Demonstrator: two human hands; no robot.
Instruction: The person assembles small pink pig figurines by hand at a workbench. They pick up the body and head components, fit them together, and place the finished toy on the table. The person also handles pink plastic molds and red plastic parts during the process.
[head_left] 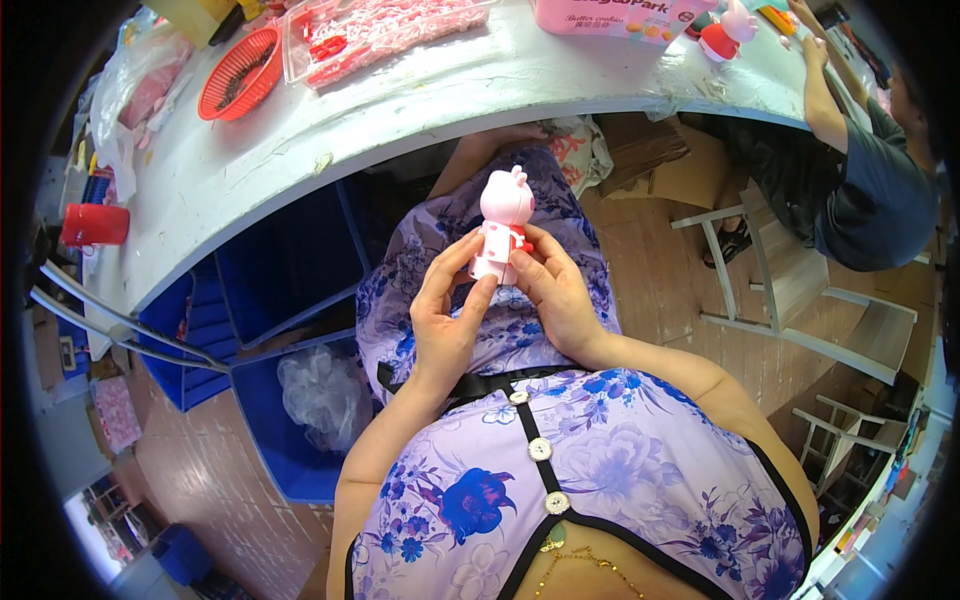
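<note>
We seem to be in a small-goods workshop: along the long white worktable (215, 205) we see a clear tray (287, 48) crowded with little pink parts (425, 30) and a red basket (220, 72) of dark bits (242, 78). Blue bins (278, 460) stand below its edge, and another person (880, 195) is at the same table.

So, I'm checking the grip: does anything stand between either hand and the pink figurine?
Nothing visible does: the left hand and the right hand both hold the pink figurine directly, with bare fingers at its lower body.
</note>
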